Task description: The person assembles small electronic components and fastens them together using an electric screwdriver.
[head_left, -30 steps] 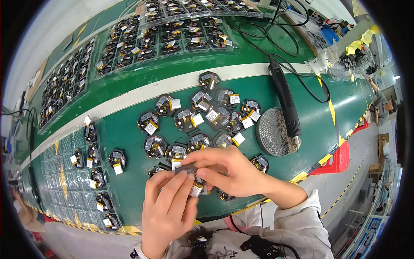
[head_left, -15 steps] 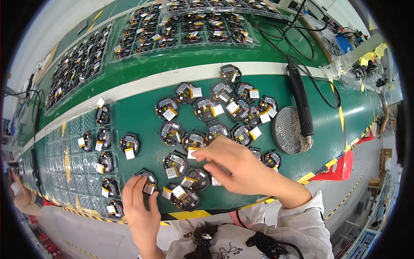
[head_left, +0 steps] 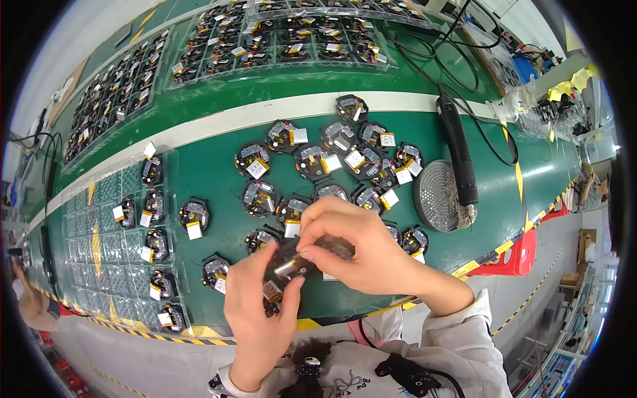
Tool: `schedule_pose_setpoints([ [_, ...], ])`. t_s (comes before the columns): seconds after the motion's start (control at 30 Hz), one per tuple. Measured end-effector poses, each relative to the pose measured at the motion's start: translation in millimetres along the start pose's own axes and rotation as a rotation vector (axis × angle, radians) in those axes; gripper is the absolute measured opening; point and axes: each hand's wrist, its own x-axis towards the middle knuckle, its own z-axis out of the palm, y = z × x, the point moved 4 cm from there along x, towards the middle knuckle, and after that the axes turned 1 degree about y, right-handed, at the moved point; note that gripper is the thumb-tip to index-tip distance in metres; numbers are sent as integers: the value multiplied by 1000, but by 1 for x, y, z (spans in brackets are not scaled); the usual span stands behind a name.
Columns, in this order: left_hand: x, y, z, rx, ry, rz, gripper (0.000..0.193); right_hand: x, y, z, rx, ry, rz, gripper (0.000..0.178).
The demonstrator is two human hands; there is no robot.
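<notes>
The left hand point(head_left: 265, 298) holds a round black part point(head_left: 285, 265) between its thumb and fingers, low over the green table point(head_left: 222, 169). The right hand point(head_left: 358, 249) pinches the same part from the right, but it is blurry there, so I can't tell just which bit its fingers grip. Lots more round parts point(head_left: 315, 161) lie past the hands, many with small white packs. On the left is a clear tray point(head_left: 123, 265). On the right, a black tool point(head_left: 454, 149) leans across a round dish point(head_left: 431, 199)
</notes>
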Motion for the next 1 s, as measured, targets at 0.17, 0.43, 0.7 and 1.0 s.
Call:
schedule_pose_setpoints([
  [0.17,15,10,0,-328,32,-43,41,1,-8,-8,269,-11,-48,26],
  [0.43,14,20,3,-195,214,120,27,-10,1,-9,398,44,123,44],
  [0.7,24,36,4,164,135,299,19,-6,-9,-19,128,237,-76,42],
  [1.0,9,38,14,363,107,536,39,-31,0,-4,2,163,77,38],
])
